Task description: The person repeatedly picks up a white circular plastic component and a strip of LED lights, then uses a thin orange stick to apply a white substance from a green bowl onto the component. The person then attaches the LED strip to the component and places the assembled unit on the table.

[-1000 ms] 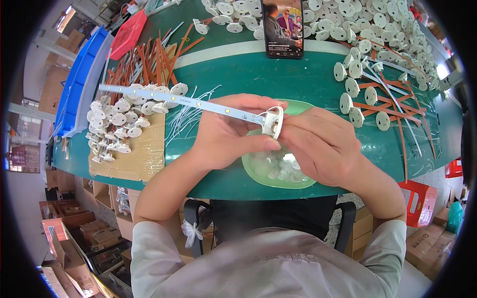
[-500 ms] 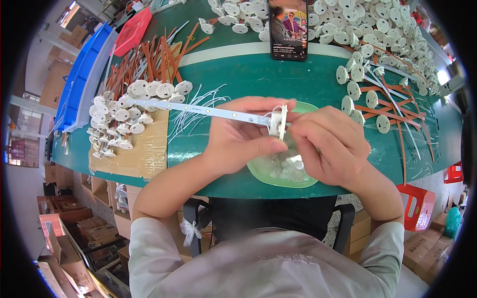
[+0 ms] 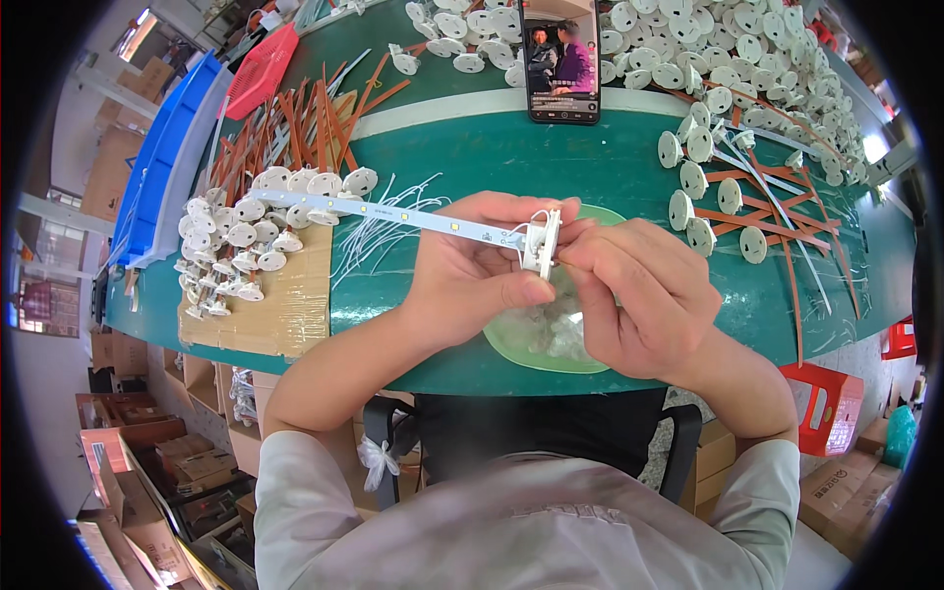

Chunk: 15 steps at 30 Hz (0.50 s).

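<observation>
My left hand [image 3: 457, 261] is closed around a white round end cap [image 3: 542, 244], thumb below and fingers above. Thin white wires join the cap to a narrow LED strip [image 3: 393, 213], which stretches leftward over a cluster of similar caps [image 3: 241, 234]. My right hand [image 3: 644, 295] is closed in a pinch against the cap's outer face; whatever its fingertips grip is hidden. Beneath both hands sits a light green bowl [image 3: 536, 360] containing small clear pieces [image 3: 557, 329].
Loose white wires [image 3: 383, 231] lie left of my hands, near cardboard [image 3: 285, 315]. Brown and white strips [image 3: 305, 123] pile behind. Farther out stand a blue tray [image 3: 162, 162] and red basket [image 3: 264, 71]. An upright phone [image 3: 560, 64] and many capped pieces [image 3: 728, 49] occupy the back.
Both hands, with the cap and strip, have shifted slightly left in view. The cap's outer disc is turned a little differently. My right fingers stay pinched at its face.
</observation>
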{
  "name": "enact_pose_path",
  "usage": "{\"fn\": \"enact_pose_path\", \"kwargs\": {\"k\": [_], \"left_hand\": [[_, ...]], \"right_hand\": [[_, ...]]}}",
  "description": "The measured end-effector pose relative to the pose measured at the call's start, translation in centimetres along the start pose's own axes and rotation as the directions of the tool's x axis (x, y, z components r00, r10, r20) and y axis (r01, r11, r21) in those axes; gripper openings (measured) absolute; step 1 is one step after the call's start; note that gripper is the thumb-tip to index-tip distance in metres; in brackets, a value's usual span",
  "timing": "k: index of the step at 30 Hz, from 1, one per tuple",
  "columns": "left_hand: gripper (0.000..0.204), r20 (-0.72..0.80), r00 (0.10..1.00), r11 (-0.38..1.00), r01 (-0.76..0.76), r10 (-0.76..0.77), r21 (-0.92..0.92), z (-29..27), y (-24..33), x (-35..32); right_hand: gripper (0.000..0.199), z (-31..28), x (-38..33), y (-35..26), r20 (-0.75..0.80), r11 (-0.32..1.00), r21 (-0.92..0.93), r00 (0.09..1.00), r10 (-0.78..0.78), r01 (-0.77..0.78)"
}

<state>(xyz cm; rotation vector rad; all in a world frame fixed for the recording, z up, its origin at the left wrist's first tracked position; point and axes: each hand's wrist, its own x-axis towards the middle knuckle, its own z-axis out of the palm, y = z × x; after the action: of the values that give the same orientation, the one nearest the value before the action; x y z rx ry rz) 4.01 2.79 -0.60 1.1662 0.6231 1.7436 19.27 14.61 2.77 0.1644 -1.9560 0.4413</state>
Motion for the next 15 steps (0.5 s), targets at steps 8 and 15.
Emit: {"fn": "enact_pose_path", "kwargs": {"k": [8, 15], "left_hand": [[0.053, -0.035, 0.999, 0.999, -0.009, 0.011, 0.038, 0.0, -0.41, -0.25], [0.053, -0.007, 1.0, 0.999, -0.014, 0.014, -0.052, -0.17, 0.12, -0.03]], "right_hand": [[0.019, 0.06, -0.06, -0.38, 0.015, 0.998, -0.043, 0.999, 0.041, -0.04], [0.02, -0.07, 0.02, 0.12, 0.04, 0.993, 0.101, 0.997, 0.061, -0.065]]}}
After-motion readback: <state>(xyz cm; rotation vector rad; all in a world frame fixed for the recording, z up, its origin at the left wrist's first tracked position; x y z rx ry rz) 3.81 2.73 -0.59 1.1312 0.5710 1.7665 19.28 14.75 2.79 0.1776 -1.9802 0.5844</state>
